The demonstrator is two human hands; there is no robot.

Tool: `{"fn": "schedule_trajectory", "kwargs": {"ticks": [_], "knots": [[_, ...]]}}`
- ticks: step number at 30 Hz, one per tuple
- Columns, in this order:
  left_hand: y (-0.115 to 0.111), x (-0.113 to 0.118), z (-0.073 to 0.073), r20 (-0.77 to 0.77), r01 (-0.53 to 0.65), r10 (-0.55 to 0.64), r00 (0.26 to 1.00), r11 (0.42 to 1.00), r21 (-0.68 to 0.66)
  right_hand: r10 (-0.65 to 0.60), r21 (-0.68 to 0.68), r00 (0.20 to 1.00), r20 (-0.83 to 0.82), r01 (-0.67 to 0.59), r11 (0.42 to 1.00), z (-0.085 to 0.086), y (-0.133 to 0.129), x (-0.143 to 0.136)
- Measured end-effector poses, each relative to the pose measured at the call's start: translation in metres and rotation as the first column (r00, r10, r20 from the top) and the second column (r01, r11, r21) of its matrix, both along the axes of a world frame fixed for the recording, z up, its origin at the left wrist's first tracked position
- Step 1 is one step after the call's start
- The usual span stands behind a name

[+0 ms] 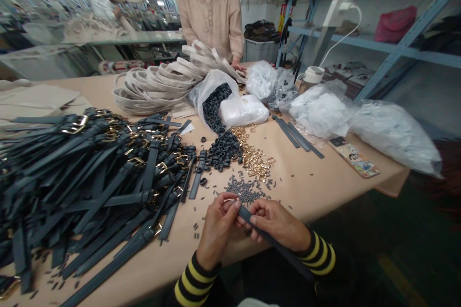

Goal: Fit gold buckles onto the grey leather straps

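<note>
Left hand [220, 223] (head view): it pinches the end of a dark strap [276, 243];
Right hand [279, 223]: it grasps the same strap, just beside the left hand;
Strap: at the near table [298, 187] edge, slanting to near right;
Beyond the hands: small dark pieces [245, 189], then gold frames [256, 163] and black loops [223, 149];
Left: a pile of buckled straps [104, 192] (quite large)

Held strap [276, 243]: looks like leather, smooth, matt.
Loose buckles [256, 160]: gold-toned metal, glossy.
Small loops [225, 148]: leather-like, dull sheen.
Rightmost bag [396, 129]: translucent plastic, crinkled, shiny.
Bundled bands [154, 84]: cloth-like, matt.
Surface [298, 189]: smooth, matt, paper-like covering.
Cuffs [319, 254]: soft knit.
Shelving [382, 47]: painted metal.
</note>
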State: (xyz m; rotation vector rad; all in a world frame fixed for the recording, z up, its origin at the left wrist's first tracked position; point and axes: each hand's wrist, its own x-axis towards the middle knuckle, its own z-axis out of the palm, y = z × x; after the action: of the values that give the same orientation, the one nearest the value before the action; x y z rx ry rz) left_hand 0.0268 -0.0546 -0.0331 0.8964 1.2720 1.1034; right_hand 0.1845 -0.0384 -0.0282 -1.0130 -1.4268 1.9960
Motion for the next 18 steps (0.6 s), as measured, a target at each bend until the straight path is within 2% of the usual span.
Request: {"fn": "schedule_trajectory", "kwargs": {"ticks": [2,4,6,7,9,12,15,18], "knots": [[-0.004,0.005,-0.004,-0.157,-0.061,0.078,0.985,0.992,0.112,-0.036,0.013,0.999,0.001,0.036,0.999,-0.003,-0.002,-0.006],[-0.009,0.011,-0.007,-0.362,-0.123,0.227,0.904,0.949,0.289,-0.058,0.049,0.998,0.004,0.057,0.997,-0.003,-0.004,-0.009],[-0.014,0.015,-0.008,-0.495,-0.062,0.279,0.823,0.91,0.41,-0.075,0.076,0.997,-0.001,0.075,0.994,-0.003,-0.004,-0.01],[-0.016,0.017,-0.008,-0.528,-0.01,0.248,0.812,0.911,0.413,-0.081,0.083,0.997,-0.005,0.081,0.993,-0.003,-0.003,-0.01],[-0.019,0.018,-0.006,-0.541,0.098,0.106,0.834,0.937,0.334,-0.082,0.092,0.997,-0.006,0.082,0.992,-0.003,-0.002,-0.01],[-0.019,0.014,-0.003,-0.5,0.175,-0.057,0.864,0.966,0.192,-0.069,0.106,0.998,-0.003,0.069,0.992,-0.004,0.0,-0.01],[-0.016,0.011,-0.003,-0.553,0.187,-0.072,0.83,0.97,0.153,-0.064,0.103,0.998,-0.014,0.065,0.993,-0.004,0.001,-0.013],[-0.012,0.007,-0.007,-0.704,0.195,-0.002,0.71,0.961,0.194,-0.034,0.089,0.999,0.003,0.033,0.996,-0.008,0.003,-0.016]]}}
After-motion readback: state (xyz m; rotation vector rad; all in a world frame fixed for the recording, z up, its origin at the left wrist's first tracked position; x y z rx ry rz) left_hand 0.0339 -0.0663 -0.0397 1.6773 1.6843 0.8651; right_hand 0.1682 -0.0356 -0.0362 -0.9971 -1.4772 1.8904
